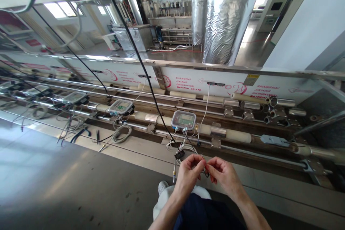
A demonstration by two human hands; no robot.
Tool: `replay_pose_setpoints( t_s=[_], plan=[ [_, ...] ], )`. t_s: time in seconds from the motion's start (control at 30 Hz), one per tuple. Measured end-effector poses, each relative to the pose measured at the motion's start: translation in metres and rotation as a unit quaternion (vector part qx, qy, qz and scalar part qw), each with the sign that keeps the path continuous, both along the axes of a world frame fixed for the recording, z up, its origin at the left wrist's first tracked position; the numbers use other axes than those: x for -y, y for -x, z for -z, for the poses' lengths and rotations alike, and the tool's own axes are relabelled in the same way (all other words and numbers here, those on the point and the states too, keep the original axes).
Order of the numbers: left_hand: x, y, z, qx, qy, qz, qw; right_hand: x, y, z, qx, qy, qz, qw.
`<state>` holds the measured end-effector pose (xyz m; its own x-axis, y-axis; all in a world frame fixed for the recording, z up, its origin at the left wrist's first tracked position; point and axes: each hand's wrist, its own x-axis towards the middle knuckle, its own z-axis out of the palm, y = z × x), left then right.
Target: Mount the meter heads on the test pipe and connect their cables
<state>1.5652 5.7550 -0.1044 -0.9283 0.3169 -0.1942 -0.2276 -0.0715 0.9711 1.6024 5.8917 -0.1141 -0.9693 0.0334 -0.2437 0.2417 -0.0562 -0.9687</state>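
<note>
Both hands meet low in the middle of the head view, fingertips together. My left hand [192,169] is closed in a pinch on a thin black cable [206,175], with a small wire tip showing above the fingers. My right hand [223,175] pinches the same cable from the other side; the exact spot is hidden by the fingers. Just left of them hangs a black connector [179,155] on a long black cord [147,79]. Beyond the hands sits a clear-lidded box [184,120] with a green circuit board, cables leaving its near side. Coiled grey cable [172,146] lies below it.
Metal rails and cream rollers [237,136] run across the view. Another clear-lidded box [121,106] stands to the left, with a coiled cable [122,133] and black pliers-like tool [97,137] nearby. A metal ledge [145,154] lies in front; a foil-wrapped tank [225,25] stands behind.
</note>
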Motion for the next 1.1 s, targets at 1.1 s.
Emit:
replay_pose_setpoints(
  t_s=[1.1],
  plan=[
    [0.009, 0.002, -0.002, -0.073, 0.093, -0.038, 0.992, 0.004, 0.001, -0.003, -0.035, -0.061, 0.017, 0.997]
  ],
)
